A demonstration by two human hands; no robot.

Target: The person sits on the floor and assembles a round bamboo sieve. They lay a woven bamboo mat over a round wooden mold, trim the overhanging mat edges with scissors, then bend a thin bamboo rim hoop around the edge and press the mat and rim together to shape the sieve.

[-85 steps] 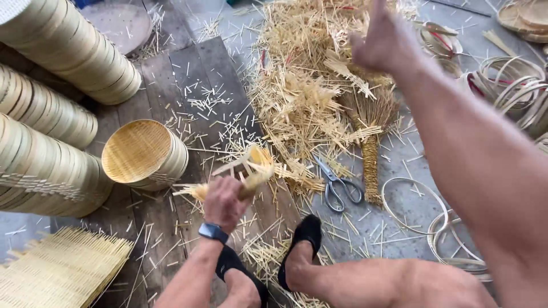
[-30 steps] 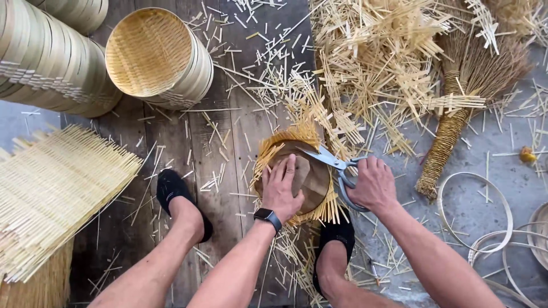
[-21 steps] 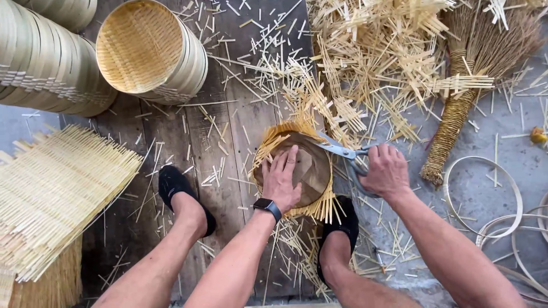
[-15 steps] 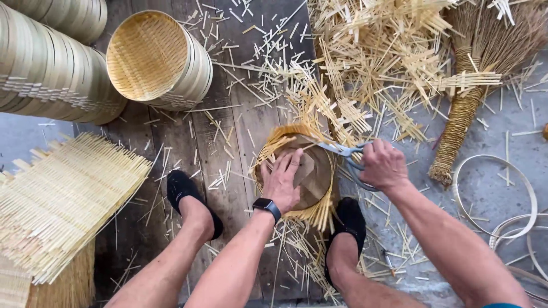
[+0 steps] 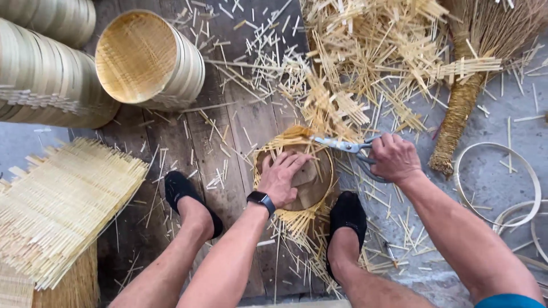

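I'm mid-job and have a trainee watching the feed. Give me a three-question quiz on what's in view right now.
1. True or false: the left hand lies flat on the round disc ringed by woven bamboo strips.
2. Which tool does the right hand hold? A) broom B) scissors C) bamboo hoop
3. Fill in: the scissors' blades point toward the person's ____ side.

Key
1. True; the fingers are spread on the disc.
2. B; the broom and the bamboo hoop lie untouched to the right.
3. Left, at the upper edge of the woven mat under the disc.
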